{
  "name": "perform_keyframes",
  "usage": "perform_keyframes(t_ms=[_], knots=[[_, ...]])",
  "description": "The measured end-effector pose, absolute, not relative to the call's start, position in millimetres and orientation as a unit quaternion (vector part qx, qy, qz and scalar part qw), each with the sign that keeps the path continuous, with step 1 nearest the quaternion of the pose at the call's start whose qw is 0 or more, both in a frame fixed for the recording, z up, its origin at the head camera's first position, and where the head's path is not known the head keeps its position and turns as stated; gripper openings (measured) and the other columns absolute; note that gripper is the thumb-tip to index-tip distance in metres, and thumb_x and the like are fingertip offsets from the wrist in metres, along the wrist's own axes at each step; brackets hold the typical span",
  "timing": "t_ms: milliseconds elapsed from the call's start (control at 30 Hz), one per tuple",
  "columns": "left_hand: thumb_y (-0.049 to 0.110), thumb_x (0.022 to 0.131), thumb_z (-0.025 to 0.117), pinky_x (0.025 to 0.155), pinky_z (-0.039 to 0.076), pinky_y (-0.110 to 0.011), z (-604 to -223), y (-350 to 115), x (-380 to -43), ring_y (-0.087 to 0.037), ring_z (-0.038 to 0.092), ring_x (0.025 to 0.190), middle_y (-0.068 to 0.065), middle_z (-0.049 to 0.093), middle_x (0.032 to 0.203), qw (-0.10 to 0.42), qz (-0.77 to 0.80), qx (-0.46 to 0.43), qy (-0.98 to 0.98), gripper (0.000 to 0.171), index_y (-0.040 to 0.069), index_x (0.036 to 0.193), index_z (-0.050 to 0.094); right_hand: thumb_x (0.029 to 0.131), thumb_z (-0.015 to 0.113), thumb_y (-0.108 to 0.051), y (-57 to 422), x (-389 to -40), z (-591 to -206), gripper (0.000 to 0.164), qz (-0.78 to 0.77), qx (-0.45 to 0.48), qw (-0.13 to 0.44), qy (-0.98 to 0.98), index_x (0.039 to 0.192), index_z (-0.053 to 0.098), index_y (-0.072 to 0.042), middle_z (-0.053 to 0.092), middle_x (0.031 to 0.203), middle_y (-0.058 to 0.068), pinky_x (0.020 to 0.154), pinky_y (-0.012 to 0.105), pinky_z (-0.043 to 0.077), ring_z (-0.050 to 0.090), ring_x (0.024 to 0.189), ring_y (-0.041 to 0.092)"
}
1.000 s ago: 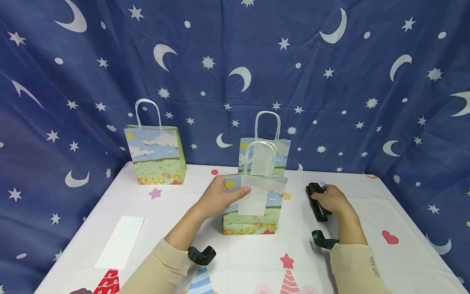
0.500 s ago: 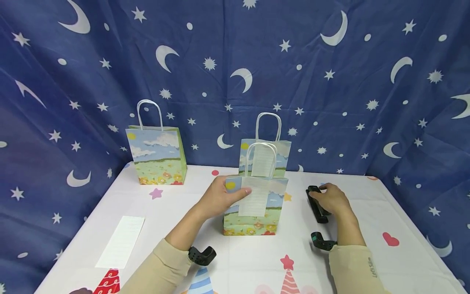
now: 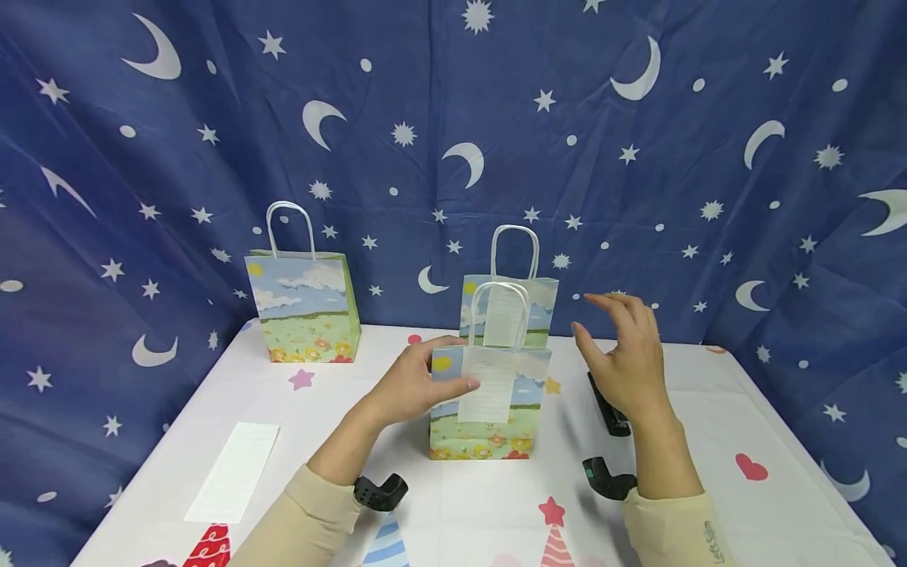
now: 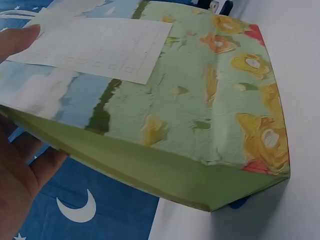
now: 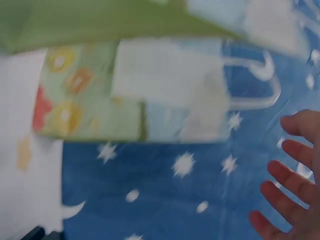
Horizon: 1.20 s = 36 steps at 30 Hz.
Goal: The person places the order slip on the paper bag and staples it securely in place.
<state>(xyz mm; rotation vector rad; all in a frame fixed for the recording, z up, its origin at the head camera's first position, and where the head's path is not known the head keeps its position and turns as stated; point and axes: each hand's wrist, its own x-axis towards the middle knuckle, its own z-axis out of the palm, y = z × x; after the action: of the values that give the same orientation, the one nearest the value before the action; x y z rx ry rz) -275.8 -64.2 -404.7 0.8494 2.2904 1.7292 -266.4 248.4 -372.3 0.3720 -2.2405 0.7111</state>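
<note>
Left hand (image 3: 414,384) grips a blue-green boxy paper bag (image 3: 489,439), thumb apparently pinning a white oblong paper slip (image 3: 487,398); beside the bag, right hand (image 3: 634,364) spreads empty fingers.

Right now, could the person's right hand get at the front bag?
Probably yes: the right hand holds nothing, and nothing visible blocks its way to the front bag; the left hand grips the opposite edge.

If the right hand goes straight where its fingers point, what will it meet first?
Probably the rear bag, near its upper right corner. Depth is unclear in the head view, so the right hand might instead pass in front of it.
</note>
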Motion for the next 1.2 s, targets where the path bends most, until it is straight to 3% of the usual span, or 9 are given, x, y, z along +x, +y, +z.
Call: perform_keyframes(t_ms=[133, 300, 500, 733, 867, 967, 1067, 1200], knots=[[0.029, 0.089, 0.083, 0.092, 0.057, -0.037, -404, -68, -273, -0.016, 0.069, 0.105, 0.002, 0.072, 0.128, 0.048, 0.547, 0.272, 0.790, 0.055, 0.022, 0.139, 0.063, 0.090, 0.078, -0.008, 234, -254, -362, 0.048, 0.292, 0.200, 0.335, -0.873, 0.136, 0.064, -0.007, 0.060, 0.134, 0.017, 0.103, 0.061, 0.045, 0.055, 0.126, 0.038], [0.029, 0.088, 0.084, 0.097, 0.052, -0.042, -406, -74, -268, -0.016, 0.061, 0.115, 0.008, 0.066, 0.137, 0.035, 0.533, 0.272, 0.801, 0.059, 0.026, 0.142, 0.060, 0.098, 0.067, -0.005, 228, -241, -354, 0.047, 0.316, 0.248, 0.226, -0.888, 0.144, 0.057, -0.011, 0.060, 0.139, 0.008, 0.100, 0.055, 0.053, 0.063, 0.121, 0.029], [0.030, 0.089, 0.083, 0.103, 0.053, -0.048, -413, -82, -259, -0.019, 0.065, 0.114, 0.004, 0.068, 0.124, 0.030, 0.523, 0.258, 0.812, 0.050, 0.023, 0.134, 0.061, 0.107, 0.051, -0.007, 228, -236, -352, 0.044, 0.362, 0.266, 0.100, -0.888, 0.151, 0.051, -0.014, 0.065, 0.139, 0.006, 0.095, 0.050, 0.056, 0.069, 0.114, 0.024], [0.031, 0.090, 0.083, 0.099, 0.057, -0.046, -426, -91, -250, -0.022, 0.067, 0.115, 0.001, 0.068, 0.123, 0.004, 0.465, 0.198, 0.863, 0.048, 0.015, 0.131, 0.064, 0.109, 0.056, -0.029, 230, -237, -352, 0.045, 0.394, 0.248, -0.048, -0.884, 0.151, 0.051, -0.014, 0.067, 0.131, 0.008, 0.088, 0.042, 0.057, 0.068, 0.104, 0.022], [0.025, 0.089, 0.083, 0.093, 0.060, -0.043, -431, -92, -245, -0.020, 0.071, 0.110, 0.001, 0.070, 0.118, -0.017, 0.463, 0.176, 0.868, 0.040, 0.013, 0.123, 0.069, 0.098, 0.072, -0.043, 227, -240, -359, 0.061, 0.369, 0.234, -0.102, -0.894, 0.150, 0.051, -0.019, 0.069, 0.126, 0.001, 0.084, 0.038, 0.057, 0.068, 0.101, 0.018], [0.024, 0.088, 0.084, 0.089, 0.061, -0.039, -431, -93, -241, -0.018, 0.072, 0.106, 0.003, 0.071, 0.115, -0.036, 0.462, 0.156, 0.872, 0.037, 0.015, 0.120, 0.070, 0.090, 0.081, -0.044, 220, -244, -369, 0.067, 0.339, 0.213, -0.138, -0.906, 0.146, 0.054, -0.020, 0.071, 0.124, -0.003, 0.083, 0.037, 0.058, 0.071, 0.103, 0.018], [0.024, 0.088, 0.084, 0.085, 0.062, -0.034, -433, -95, -240, -0.017, 0.073, 0.104, 0.003, 0.071, 0.116, -0.054, 0.461, 0.143, 0.874, 0.036, 0.017, 0.120, 0.070, 0.089, 0.082, -0.041, 212, -248, -378, 0.058, 0.304, 0.193, -0.153, -0.920, 0.137, 0.060, -0.016, 0.073, 0.120, -0.002, 0.080, 0.036, 0.058, 0.071, 0.102, 0.018], [0.027, 0.089, 0.084, 0.085, 0.061, -0.035, -435, -98, -240, -0.016, 0.075, 0.101, 0.004, 0.070, 0.120, -0.066, 0.459, 0.138, 0.875, 0.039, 0.022, 0.125, 0.069, 0.094, 0.077, -0.037, 203, -250, -384, 0.042, 0.270, 0.184, -0.144, -0.934, 0.125, 0.063, -0.012, 0.074, 0.113, 0.001, 0.075, 0.034, 0.054, 0.068, 0.096, 0.014]])
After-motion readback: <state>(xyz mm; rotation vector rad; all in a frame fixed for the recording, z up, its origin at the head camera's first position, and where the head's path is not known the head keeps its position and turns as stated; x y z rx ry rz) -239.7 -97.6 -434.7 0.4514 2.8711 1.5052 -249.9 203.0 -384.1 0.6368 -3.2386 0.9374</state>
